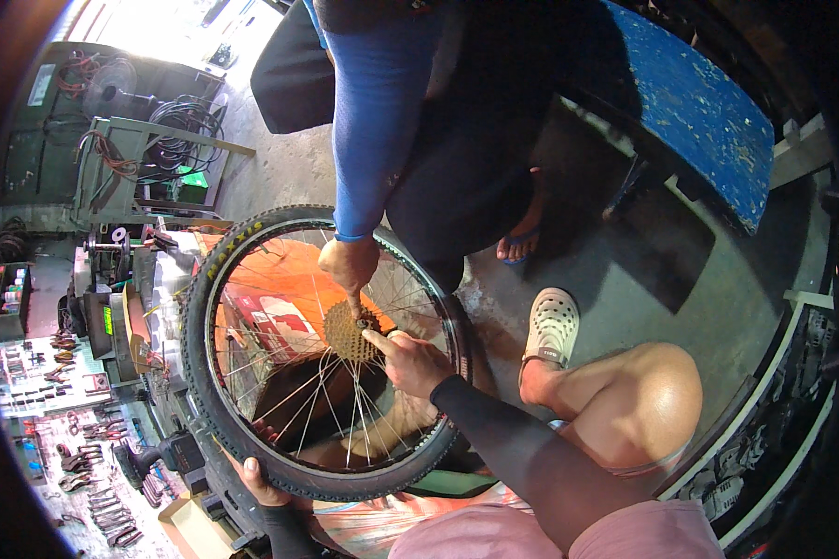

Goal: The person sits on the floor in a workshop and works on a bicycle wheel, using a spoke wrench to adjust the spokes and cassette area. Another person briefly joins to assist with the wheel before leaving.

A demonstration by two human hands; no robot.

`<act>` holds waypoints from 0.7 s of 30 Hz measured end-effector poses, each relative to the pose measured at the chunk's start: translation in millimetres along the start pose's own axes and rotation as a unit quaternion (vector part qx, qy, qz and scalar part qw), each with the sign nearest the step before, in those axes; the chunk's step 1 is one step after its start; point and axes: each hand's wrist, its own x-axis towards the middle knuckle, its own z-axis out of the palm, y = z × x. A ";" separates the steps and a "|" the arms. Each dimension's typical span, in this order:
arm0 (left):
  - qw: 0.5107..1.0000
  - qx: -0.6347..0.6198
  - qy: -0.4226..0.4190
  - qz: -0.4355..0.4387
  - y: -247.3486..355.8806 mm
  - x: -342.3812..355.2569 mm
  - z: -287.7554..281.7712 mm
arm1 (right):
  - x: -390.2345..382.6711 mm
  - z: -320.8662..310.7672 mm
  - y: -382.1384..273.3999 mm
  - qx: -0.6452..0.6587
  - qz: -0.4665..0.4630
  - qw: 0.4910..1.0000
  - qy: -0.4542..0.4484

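A bicycle wheel (pixel 322 486) with a knobby black tyre and silver spokes stands tilted in front of me. Its rusty-brown cassette (pixel 343 337) faces up at the hub. My left hand (pixel 263 484) grips the tyre at the lower left, thumb on the near side; fingertips show behind, through the spokes. With its index finger stretched out, my right hand (pixel 416 361) points at the centre of the cassette, at or very near the hub's end; the other fingers look curled, holding nothing visible. From above, another person's hand (pixel 350 263) points a finger down onto the cassette's top edge.
The other person, in a blue sleeve (pixel 371 130), stands close across the wheel. Hand tools (pixel 112 517) and a cordless drill (pixel 163 456) lie at the lower left. A fan (pixel 112 88) stands at the far left, a blue worn board (pixel 699 102) at the upper right.
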 end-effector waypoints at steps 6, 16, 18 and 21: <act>1.000 -0.007 0.001 -0.005 9.3 -2.1 8.9 | 1.5 -4.9 -1.2 -0.006 -0.002 1.000 0.006; 1.000 -0.020 -0.002 0.000 1.1 0.3 1.8 | 3.3 -9.8 -4.3 -0.025 -0.010 1.000 0.015; 1.000 -0.017 -0.003 0.001 0.8 0.4 1.1 | 3.6 -15.5 -8.9 -0.014 0.001 1.000 0.009; 1.000 -0.017 0.001 0.004 2.3 -0.4 3.9 | 6.0 -15.0 -16.6 -0.014 0.015 1.000 0.016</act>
